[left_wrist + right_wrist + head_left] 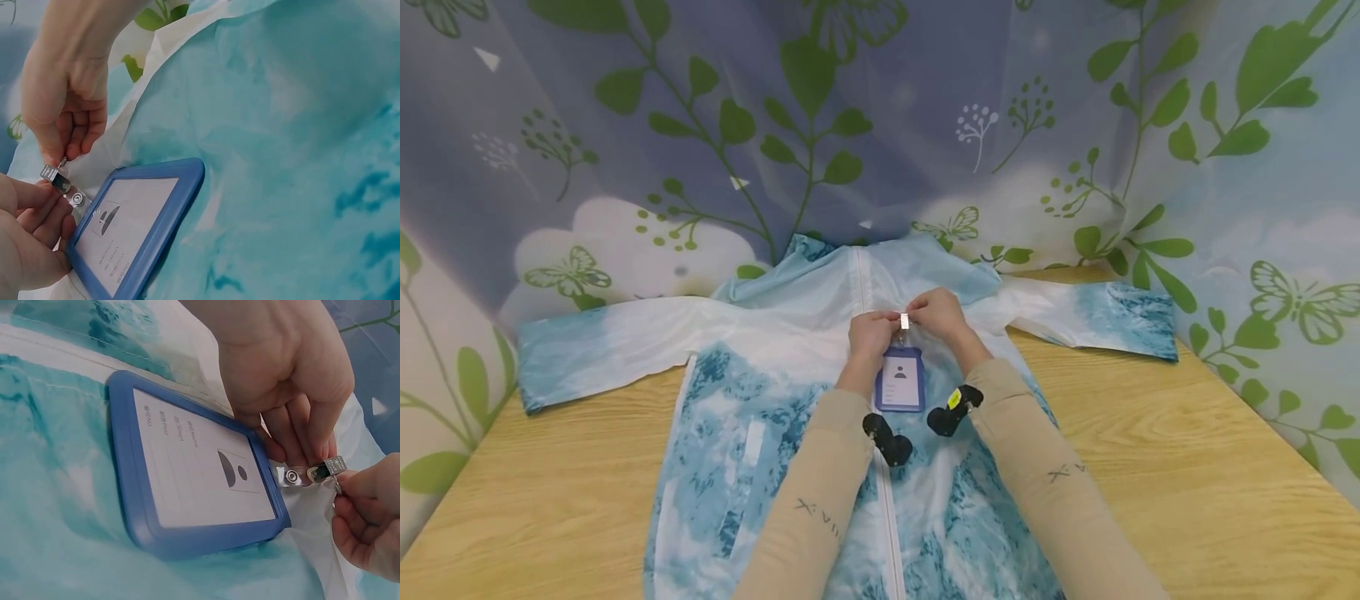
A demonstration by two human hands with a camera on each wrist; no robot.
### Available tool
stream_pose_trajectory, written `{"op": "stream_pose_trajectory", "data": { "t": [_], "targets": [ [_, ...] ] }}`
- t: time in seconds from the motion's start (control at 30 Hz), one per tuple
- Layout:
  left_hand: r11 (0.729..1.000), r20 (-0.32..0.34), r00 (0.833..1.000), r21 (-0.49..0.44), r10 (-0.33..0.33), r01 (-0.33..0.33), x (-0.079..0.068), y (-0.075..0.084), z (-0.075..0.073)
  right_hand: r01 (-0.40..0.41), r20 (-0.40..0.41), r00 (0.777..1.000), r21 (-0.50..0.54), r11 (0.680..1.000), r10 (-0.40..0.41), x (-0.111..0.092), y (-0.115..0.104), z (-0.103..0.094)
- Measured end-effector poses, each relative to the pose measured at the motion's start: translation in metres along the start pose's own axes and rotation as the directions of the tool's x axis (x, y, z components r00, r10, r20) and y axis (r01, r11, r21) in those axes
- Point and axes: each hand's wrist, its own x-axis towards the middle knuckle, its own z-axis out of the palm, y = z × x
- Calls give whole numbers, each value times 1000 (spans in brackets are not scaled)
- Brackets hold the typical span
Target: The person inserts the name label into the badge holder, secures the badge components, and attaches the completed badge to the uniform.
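Observation:
A blue-framed ID badge holder [900,379] with a white card lies over the front of a blue-and-white jacket [760,350]. From its top, a clear strap with a snap [292,477] leads to a silver metal clip [56,178]. My left hand [874,335] pinches the clip, thumb and fingertips close around it. My right hand [938,315] is just beside it, its fingertips pinching a small metal piece [338,486] at the clip's end. Fingers partly hide that piece; I cannot tell if it belongs to the clip or the jacket.
The jacket lies spread on a wooden table [1150,417], its sleeves [602,350] stretched out to both sides. Behind it hangs a curtain [925,125] printed with leaves and butterflies. Small black devices [887,440] sit on both wrists.

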Motion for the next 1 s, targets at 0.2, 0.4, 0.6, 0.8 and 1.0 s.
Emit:
{"op": "stream_pose_trajectory", "data": {
  "t": [0.2,0.4,0.6,0.8,1.0],
  "targets": [
    [1000,-11,1000,-2,4,-4,-1,0,1,-20,-28,999,-7,1000,20,-1,-3,2],
    [1000,-11,1000,-12,-9,9,-1,0,1,-30,-23,999,-8,1000,30,-2,-3,3],
    [1000,-22,1000,-27,0,0,1,-1,2,-31,-21,999,-15,999,31,-1,-5,3],
    [999,-31,1000,-37,1,-3,1,0,2,-27,-31,999,-22,999,26,0,-7,3],
    [998,-32,999,-65,-2,0,0,1,2,-45,-43,998,-22,999,44,0,-7,4]
  ]
}}
